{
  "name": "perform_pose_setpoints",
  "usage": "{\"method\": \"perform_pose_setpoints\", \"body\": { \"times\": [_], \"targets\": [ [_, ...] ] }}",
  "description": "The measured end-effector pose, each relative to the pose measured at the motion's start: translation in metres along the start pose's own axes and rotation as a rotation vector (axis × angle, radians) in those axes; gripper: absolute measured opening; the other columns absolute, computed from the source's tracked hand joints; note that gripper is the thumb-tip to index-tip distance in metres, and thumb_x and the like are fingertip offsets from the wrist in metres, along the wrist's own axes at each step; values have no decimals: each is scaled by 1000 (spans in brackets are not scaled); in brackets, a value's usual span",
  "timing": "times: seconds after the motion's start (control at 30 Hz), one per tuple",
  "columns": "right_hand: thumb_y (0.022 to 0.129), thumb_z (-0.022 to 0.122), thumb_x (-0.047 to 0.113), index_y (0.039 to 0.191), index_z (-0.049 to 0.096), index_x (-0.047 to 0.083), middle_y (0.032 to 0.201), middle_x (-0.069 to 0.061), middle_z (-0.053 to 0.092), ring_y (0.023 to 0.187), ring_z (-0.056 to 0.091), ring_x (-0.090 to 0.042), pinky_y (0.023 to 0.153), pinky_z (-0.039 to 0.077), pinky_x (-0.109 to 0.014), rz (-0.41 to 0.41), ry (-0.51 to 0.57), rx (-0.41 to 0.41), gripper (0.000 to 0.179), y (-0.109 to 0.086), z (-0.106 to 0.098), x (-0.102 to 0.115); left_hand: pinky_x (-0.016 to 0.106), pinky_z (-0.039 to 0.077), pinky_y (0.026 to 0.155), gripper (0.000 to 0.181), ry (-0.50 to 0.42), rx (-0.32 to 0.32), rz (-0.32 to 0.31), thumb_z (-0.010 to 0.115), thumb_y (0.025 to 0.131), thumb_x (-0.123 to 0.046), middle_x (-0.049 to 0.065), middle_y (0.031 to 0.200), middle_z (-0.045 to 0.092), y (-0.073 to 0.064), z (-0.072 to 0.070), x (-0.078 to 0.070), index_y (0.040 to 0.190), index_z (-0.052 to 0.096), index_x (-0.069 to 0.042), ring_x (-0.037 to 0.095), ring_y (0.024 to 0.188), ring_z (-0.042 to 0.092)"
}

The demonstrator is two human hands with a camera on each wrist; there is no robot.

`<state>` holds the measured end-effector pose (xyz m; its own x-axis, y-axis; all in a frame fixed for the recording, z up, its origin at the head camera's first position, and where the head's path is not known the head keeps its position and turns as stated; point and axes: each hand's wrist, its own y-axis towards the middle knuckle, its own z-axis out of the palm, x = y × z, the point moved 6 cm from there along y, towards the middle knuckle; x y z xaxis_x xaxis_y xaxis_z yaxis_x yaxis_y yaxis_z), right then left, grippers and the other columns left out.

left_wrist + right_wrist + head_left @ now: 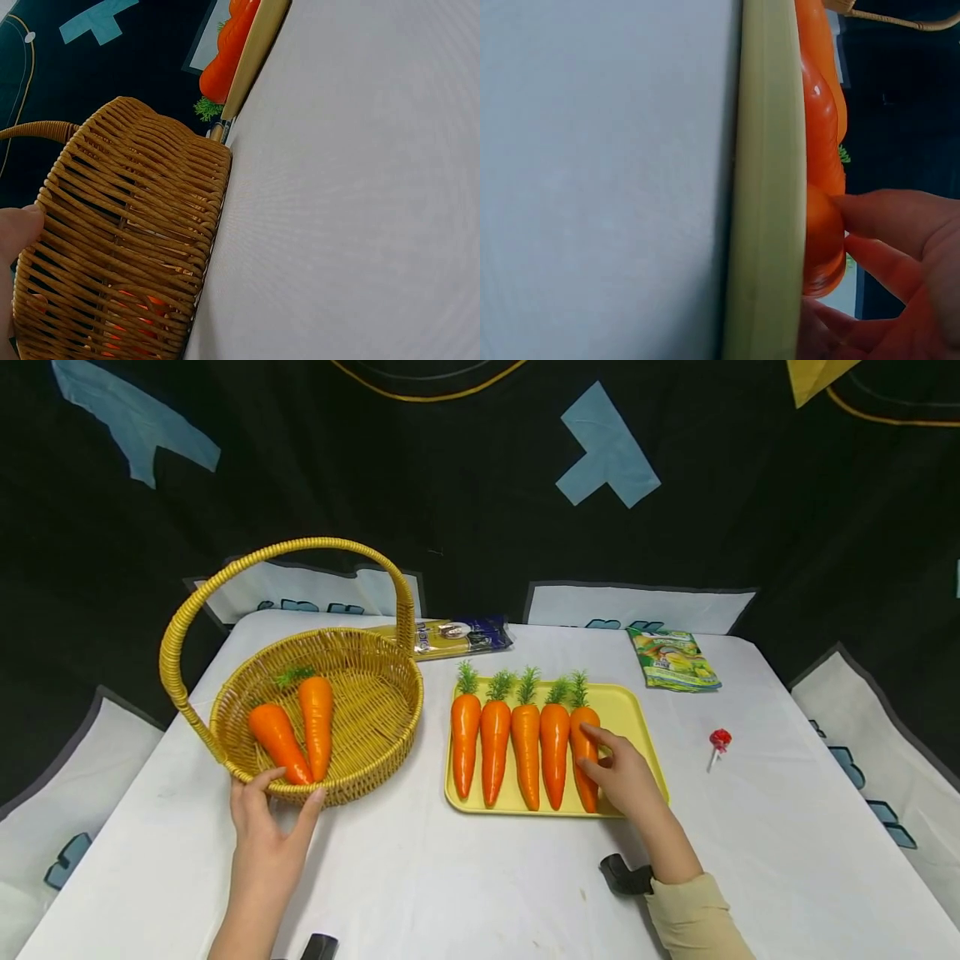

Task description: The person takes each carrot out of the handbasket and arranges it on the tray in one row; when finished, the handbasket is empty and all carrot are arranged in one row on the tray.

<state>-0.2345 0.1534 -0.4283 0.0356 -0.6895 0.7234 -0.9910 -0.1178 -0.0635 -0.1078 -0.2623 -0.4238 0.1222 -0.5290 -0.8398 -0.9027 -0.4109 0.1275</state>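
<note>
My left hand (pixel 268 835) grips the near rim of a yellow woven basket (pixel 375 777) with a tall arched handle. Two orange carrots with glossy skins lie inside it, a left carrot (pixel 276 739) and a right carrot (pixel 318 718). In the left wrist view a thumb (pixel 19 231) presses the rim of the basket (pixel 135 217). My right hand (pixel 626 777) pinches the rightmost carrot (pixel 585 727) in a row of several on a yellow tray (pixel 630 710). Its thumb and fingers lie around that carrot (pixel 825 240) in the right wrist view. The carrot still rests on the tray.
Behind the basket lies a yellow and blue packet (pixel 457 635). A green packet (pixel 672 660) is at the back right, with a red lollipop (pixel 720 742) in front of it. A white cloth covers the table (pixel 450 885); a black curtain (pixel 465 485) hangs behind.
</note>
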Motion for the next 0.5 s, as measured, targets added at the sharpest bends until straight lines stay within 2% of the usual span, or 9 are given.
{"method": "perform_pose_setpoints", "body": {
  "times": [0.13, 0.23, 0.33, 0.43, 0.5],
  "targets": [
    [92, 65, 13, 142, 47, 7, 135, -26, 47, 100, 59, -36, 85, 50, -46, -2, -65, 11, 54, -2, 1, 5, 71, 25, 98, 63, 2, 6, -4, 63, 94, -31, 11, 158, -14, 0, -1, 1, 140, 27, -8, 43, 142, 7],
    [92, 65, 17, 143, 45, 7, 136, -28, 46, 111, 53, -41, 93, 44, -53, -6, -144, 28, 56, -3, 2, 9, 71, 24, 99, 63, -2, 10, -5, 64, 94, -31, 12, 158, -14, 0, -1, 0, 140, 28, -8, 42, 142, 4],
    [91, 66, 20, 143, 45, 7, 136, -29, 45, 116, 49, -43, 95, 40, -56, -11, -220, 32, 57, -4, -1, 13, 71, 24, 98, 63, 2, 11, -4, 64, 94, -33, 12, 158, -15, 0, -1, 0, 140, 28, -9, 42, 142, 3],
    [91, 66, 20, 141, 47, 7, 136, -29, 45, 118, 46, -46, 98, 37, -59, -46, -255, -27, 55, -4, -5, 21, 71, 25, 97, 63, 7, 12, -2, 64, 94, -33, 12, 158, -15, 0, -1, 0, 140, 28, -9, 43, 142, 3],
    [91, 66, 18, 140, 49, 8, 137, -27, 43, 123, 42, -46, 101, 34, -59, -72, -238, -73, 53, -3, -7, 30, 71, 26, 97, 64, 9, 9, 5, 64, 93, -33, 12, 158, -14, 0, -2, 0, 140, 28, -9, 43, 142, 4]
  ]
}}
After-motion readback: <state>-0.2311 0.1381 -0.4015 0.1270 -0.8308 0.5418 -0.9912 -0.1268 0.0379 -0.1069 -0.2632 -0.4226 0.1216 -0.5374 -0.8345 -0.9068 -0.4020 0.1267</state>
